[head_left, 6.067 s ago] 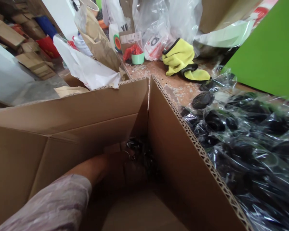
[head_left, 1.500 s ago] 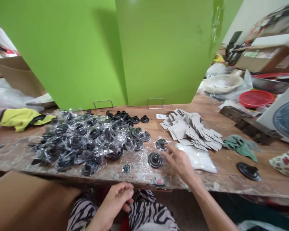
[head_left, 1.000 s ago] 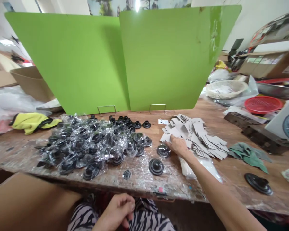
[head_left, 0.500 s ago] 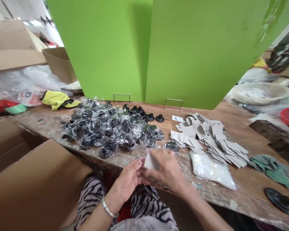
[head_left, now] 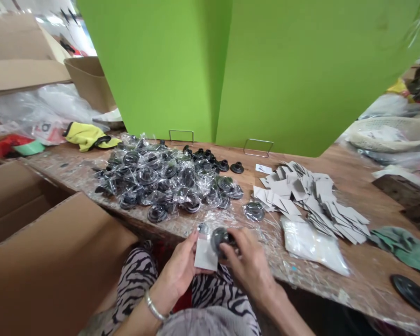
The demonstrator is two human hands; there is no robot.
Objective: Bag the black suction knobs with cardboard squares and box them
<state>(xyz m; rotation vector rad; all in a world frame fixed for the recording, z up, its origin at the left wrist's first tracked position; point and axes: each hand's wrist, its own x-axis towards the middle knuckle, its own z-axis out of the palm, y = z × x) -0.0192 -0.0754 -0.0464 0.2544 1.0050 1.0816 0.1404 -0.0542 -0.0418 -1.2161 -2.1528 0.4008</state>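
My left hand (head_left: 180,268) pinches a small grey card (head_left: 206,253) at the near edge of the wooden table (head_left: 336,270), above my striped lap. My right hand (head_left: 247,263) grips a round black disc part (head_left: 220,237) and holds it against the card's upper corner. Just beyond my hands lies a heap of black disc parts in clear plastic bags (head_left: 161,179). A scatter of grey cards (head_left: 308,198) lies to the right of it, with a stack of clear plastic bags (head_left: 311,242) in front.
Green divider panels (head_left: 231,70) stand at the back of the table. An open cardboard box (head_left: 49,261) sits at my lower left. A yellow glove (head_left: 87,136) lies far left, green cloth (head_left: 402,240) and a loose black disc (head_left: 413,294) at the right, a woven basket (head_left: 388,133) behind.
My right hand took a card from the pile, brought it to my left hand, then picked up a black disc from the table's front edge. The view swung from the box to the table.
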